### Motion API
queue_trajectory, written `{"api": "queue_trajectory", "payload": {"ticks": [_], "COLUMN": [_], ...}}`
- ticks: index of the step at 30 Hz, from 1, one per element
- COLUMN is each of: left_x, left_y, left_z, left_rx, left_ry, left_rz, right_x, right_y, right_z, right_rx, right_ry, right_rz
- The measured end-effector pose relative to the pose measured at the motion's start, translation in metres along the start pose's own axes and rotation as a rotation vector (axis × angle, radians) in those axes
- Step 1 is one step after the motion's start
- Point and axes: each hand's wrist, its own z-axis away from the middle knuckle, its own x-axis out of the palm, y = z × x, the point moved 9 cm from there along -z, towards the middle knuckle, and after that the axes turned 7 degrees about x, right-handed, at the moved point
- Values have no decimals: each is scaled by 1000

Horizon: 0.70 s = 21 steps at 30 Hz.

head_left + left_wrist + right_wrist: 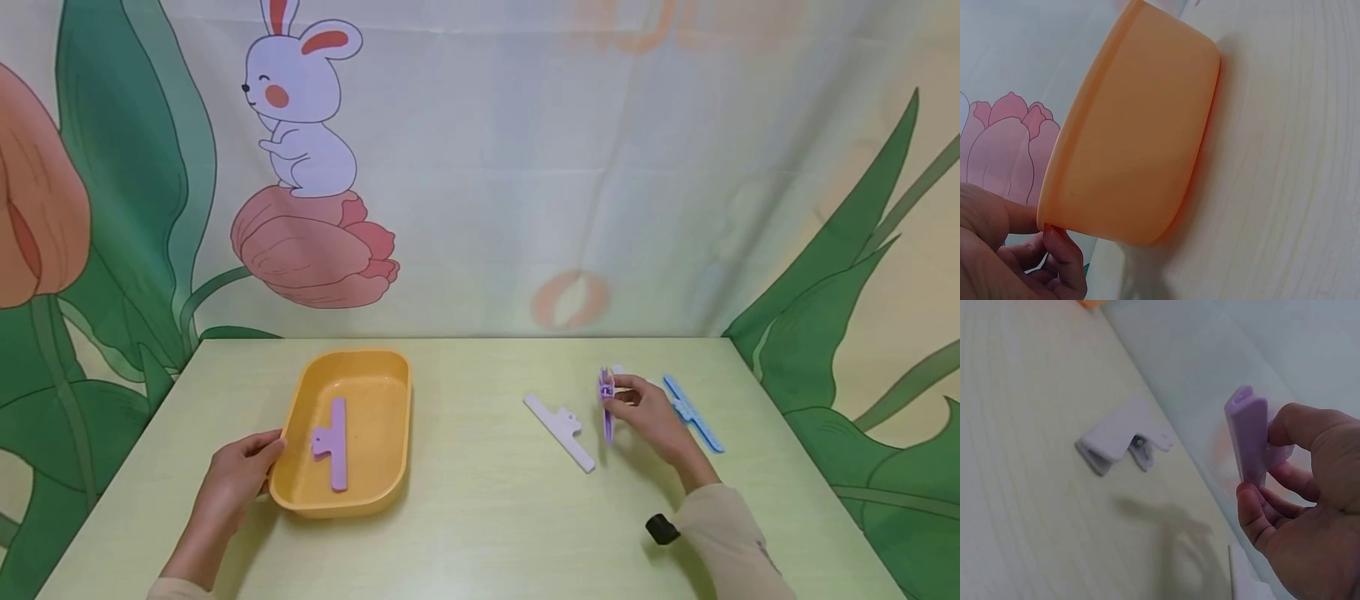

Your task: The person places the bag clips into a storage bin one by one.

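Note:
An orange plastic basin [360,498] stands on the left of the table, with a purple clip [339,450] lying inside it. My left hand [234,473] pinches the basin's left rim, thumb on top and fingers beneath it in the left wrist view. My right hand [654,418] holds another purple clip [1249,437] by its handle, raised above the table with its long bar upright in the right wrist view. Left of that hand lies a pale lilac-white clip [561,432]. A blue clip [693,414] lies to its right.
Part of another whitish clip [1247,578] shows beyond the right hand, mostly hidden in the head view. A small black object [662,529] sits at the right sleeve's cuff. Behind the pale wooden table [480,533] hangs a printed curtain [465,167].

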Motion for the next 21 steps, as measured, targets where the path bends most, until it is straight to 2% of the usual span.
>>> {"api": "queue_trajectory", "payload": {"ticks": [11, 17, 21], "left_x": [0, 0, 0], "left_y": [-1, 0, 0], "left_z": [-1, -1, 0], "left_rx": [4, 1, 7], "left_ry": [-5, -5, -5], "left_rz": [-14, -14, -11], "right_x": [-12, -19, -23], "right_y": [-27, -46, -57], "right_z": [13, 22, 27], "right_rx": [-27, -43, -64], "right_ry": [-29, -24, -16], "right_rz": [-169, -189, -162]}}
